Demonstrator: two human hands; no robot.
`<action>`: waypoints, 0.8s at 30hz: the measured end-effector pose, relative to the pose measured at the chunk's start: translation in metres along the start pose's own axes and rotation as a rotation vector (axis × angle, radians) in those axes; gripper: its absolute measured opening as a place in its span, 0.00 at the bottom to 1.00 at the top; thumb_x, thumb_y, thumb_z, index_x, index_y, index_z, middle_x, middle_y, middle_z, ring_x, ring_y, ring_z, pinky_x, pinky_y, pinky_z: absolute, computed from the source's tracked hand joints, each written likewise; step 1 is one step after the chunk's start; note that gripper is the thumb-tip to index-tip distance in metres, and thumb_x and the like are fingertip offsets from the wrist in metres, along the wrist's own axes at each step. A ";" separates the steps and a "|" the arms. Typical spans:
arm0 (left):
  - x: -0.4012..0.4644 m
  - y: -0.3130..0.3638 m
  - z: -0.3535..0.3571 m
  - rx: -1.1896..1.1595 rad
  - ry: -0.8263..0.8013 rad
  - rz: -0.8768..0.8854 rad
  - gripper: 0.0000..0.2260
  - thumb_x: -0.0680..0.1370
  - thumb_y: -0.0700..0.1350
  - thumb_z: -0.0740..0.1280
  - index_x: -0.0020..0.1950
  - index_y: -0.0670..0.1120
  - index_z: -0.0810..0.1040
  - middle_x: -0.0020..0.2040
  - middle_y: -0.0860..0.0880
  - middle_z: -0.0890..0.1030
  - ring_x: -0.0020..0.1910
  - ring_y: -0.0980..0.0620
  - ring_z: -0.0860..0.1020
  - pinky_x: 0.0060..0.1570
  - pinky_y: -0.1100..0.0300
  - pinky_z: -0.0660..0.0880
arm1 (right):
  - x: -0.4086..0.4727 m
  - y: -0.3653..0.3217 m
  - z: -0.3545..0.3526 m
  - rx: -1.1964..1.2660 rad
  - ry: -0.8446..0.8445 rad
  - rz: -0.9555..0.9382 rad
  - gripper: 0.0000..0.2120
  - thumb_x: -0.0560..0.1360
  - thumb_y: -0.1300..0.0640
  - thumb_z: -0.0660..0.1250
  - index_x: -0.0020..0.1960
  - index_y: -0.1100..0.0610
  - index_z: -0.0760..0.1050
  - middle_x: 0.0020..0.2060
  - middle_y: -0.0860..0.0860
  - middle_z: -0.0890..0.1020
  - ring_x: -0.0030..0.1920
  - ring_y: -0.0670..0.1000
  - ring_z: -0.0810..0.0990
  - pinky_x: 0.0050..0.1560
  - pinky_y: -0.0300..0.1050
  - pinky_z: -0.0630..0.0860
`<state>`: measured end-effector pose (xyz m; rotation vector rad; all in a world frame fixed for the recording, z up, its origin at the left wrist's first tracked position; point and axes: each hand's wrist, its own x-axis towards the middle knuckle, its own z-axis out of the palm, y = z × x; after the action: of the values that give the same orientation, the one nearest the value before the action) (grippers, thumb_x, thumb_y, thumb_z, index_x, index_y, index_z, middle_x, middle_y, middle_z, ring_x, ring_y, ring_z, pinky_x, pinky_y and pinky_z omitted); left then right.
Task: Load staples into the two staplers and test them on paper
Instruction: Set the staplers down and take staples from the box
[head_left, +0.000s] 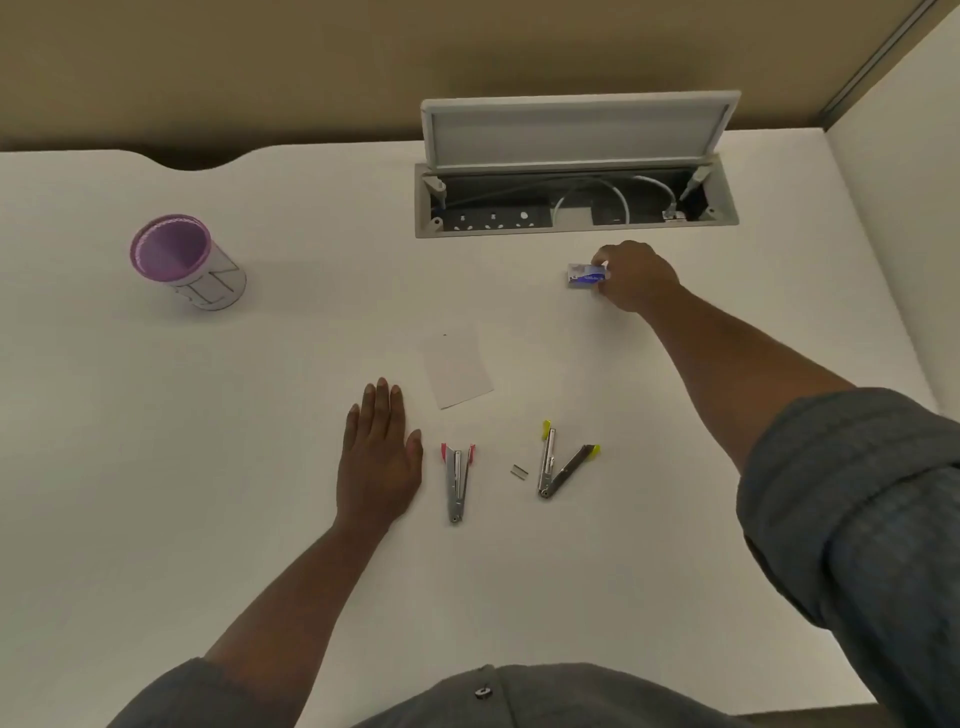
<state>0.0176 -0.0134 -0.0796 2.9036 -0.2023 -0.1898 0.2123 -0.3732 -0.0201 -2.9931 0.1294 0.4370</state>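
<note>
Head view, landmark: the sheet of paper (457, 368) lying flat on the white desk (208, 467).
Left hand: the left hand (378, 457) lies palm down on the desk just left of and nearer than the paper; fingers straight and close together, thumb out to the side, holding nothing.
Right hand: the right hand (636, 275) is stretched out beyond and to the right of the paper, its fingertips closed on the right end of the staple box (586, 275).
Staple box: small, white and blue, at desk level; whether it rests on the surface or is lifted cannot be told.
Pink stapler: the pink-tipped stapler (457, 480) lies nearer than the paper, just right of the left hand's thumb, swung open with its two arms side by side, pink ends pointing toward the paper.
Yellow stapler: the yellow-tipped stapler (558, 462) lies nearer than and to the right of the paper, opened into a V, hinge toward the person.
Staple strip: a short strip of staples (519, 471) lies between the two staplers, touching neither.
Cup: a purple-rimmed cup (184, 262) stands well to the left of the paper.
Cable tray: an open desk cable tray (574, 202), lid raised, sits beyond the paper, past the right hand.
</note>
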 end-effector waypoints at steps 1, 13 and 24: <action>0.000 0.000 0.000 -0.004 -0.001 -0.001 0.28 0.81 0.51 0.49 0.78 0.37 0.56 0.79 0.40 0.56 0.79 0.44 0.53 0.76 0.46 0.54 | 0.000 0.001 0.002 0.007 0.001 0.000 0.18 0.75 0.51 0.68 0.64 0.53 0.73 0.59 0.56 0.77 0.60 0.57 0.74 0.58 0.53 0.74; 0.001 -0.001 -0.007 -0.085 -0.035 -0.003 0.32 0.80 0.55 0.44 0.78 0.38 0.55 0.79 0.41 0.54 0.79 0.46 0.51 0.77 0.50 0.48 | -0.036 -0.008 0.003 0.160 0.092 0.025 0.20 0.72 0.53 0.72 0.60 0.56 0.70 0.56 0.57 0.76 0.56 0.56 0.76 0.54 0.50 0.75; 0.009 0.071 -0.047 -0.115 0.135 0.177 0.18 0.77 0.52 0.53 0.50 0.45 0.81 0.44 0.49 0.82 0.46 0.44 0.80 0.49 0.50 0.72 | -0.142 -0.021 0.024 0.257 -0.133 -0.016 0.04 0.73 0.52 0.66 0.41 0.49 0.73 0.48 0.51 0.82 0.49 0.53 0.78 0.46 0.44 0.74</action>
<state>0.0241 -0.0730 -0.0191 2.7524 -0.4089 0.0231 0.0721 -0.3395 0.0006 -2.7035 0.1378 0.5691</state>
